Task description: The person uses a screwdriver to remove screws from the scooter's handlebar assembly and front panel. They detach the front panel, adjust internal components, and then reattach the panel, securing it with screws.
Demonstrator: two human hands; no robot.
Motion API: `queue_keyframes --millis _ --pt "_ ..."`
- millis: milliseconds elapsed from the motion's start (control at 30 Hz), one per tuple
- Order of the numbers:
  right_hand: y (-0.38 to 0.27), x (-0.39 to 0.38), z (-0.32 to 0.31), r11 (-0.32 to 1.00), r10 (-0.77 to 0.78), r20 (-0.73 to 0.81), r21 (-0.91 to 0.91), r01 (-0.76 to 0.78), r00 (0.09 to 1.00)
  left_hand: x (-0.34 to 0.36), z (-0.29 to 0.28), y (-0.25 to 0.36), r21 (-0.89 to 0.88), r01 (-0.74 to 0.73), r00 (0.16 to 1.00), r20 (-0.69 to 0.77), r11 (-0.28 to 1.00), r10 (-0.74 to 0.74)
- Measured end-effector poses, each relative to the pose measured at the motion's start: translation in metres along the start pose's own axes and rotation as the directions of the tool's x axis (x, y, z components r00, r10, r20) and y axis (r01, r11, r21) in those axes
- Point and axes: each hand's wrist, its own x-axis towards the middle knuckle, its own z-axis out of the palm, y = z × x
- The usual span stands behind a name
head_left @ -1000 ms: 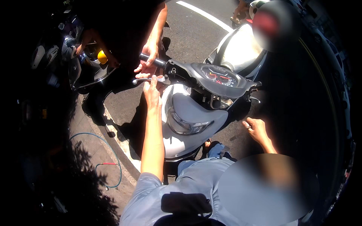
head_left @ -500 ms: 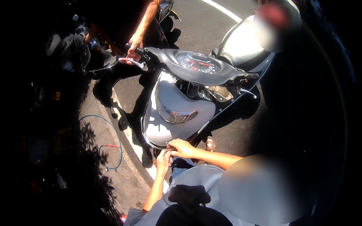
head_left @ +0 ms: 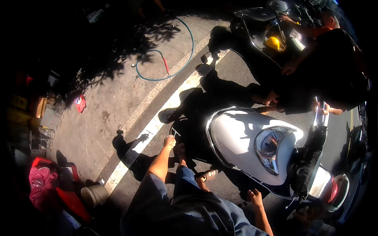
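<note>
My left hand (head_left: 170, 141) is closed round a T-handle wrench (head_left: 176, 132), its metal bar sticking out beyond my fist. It is held left of the scooter's front, over the roadside white line. My right hand (head_left: 256, 196) is lower right, beside the scooter's front cover, with its fingers curled. Whatever those fingers hold, if anything, is lost in dark shadow. The white scooter (head_left: 236, 137) stands at centre right, its headlight (head_left: 271, 143) facing up toward me. Neither hand visibly touches it.
Another person's hand (head_left: 332, 110) is near the handlebar. A green hose (head_left: 189, 51) with a red section lies on the pavement. Lower left are a bucket (head_left: 94, 194) and a red container with pink cloth (head_left: 43, 177). A parked scooter with a yellow part (head_left: 273, 43) stands at the back right.
My view has swung left, shifting the scooter rightward. My hands, together below its front cover before, are now apart. The wrench now shows in my left hand.
</note>
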Motion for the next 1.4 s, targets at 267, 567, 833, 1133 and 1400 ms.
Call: queue_keyframes --millis 267,567,833,1133,1400 --pt "-0.127 0.035 0.083 0.903 -0.124 0.100 -0.401 0.154 0.987 0.097 -0.038 0.068 -0.213 -0.123 0.991 0.034 0.969 0.133" --pt "-0.156 0.048 0.140 0.882 -0.086 0.076 -0.458 0.111 0.993 0.064 -0.092 0.180 -0.475 -0.194 0.919 0.217 0.858 0.328" --pt "-0.146 0.085 0.171 0.878 -0.176 0.201 -0.411 0.247 0.964 0.009 -0.258 -0.002 -0.444 -0.003 0.944 0.293 0.896 0.149" --pt "-0.276 0.119 0.259 0.781 -0.374 0.628 -0.184 0.597 0.682 -0.205 -0.351 -0.186 -0.573 -0.170 0.871 -0.467 0.802 -0.149" --pt "-0.253 0.256 0.289 -0.452 -0.302 0.869 0.231 0.862 -0.392 -0.360 -0.113 -0.324 -0.911 -0.179 0.901 -0.303 0.373 -0.310"
